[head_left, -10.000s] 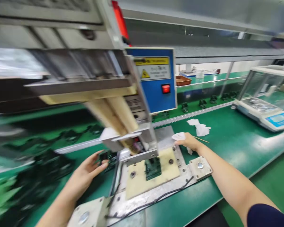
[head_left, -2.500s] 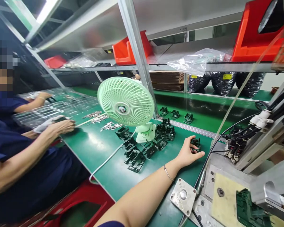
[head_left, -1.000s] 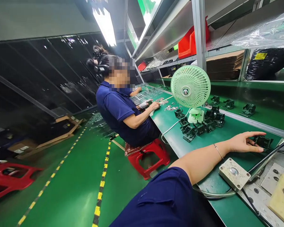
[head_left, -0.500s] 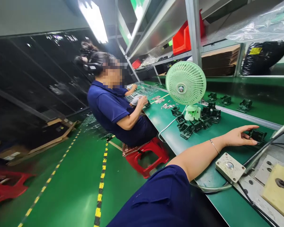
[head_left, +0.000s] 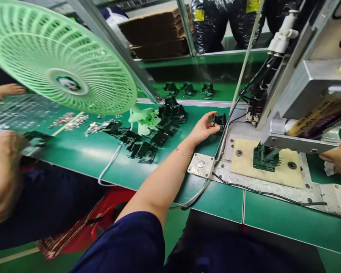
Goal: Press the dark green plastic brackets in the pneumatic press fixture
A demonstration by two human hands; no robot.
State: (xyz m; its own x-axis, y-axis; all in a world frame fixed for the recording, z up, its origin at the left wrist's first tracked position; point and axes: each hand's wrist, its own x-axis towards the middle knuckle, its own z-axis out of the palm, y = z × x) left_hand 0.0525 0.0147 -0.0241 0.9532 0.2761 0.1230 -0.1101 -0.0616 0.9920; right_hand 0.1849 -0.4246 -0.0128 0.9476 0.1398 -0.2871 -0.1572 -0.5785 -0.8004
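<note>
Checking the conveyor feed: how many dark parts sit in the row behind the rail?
3: left part, middle part, right part, side by side; others may be hidden.

A fan (head_left: 59,72) stands at the left on the bench (head_left: 216,197), a heap of parts (head_left: 147,136) just right of it, the press (head_left: 301,94) at the far right.

Glossy green bench mat (head_left: 82,151); matt dark plastic part (head_left: 219,120).

The green bench (head_left: 216,197) carries black plastic parts (head_left: 143,146) (clustered), a fan base (head_left: 144,119) and the press plate (head_left: 272,185).
</note>
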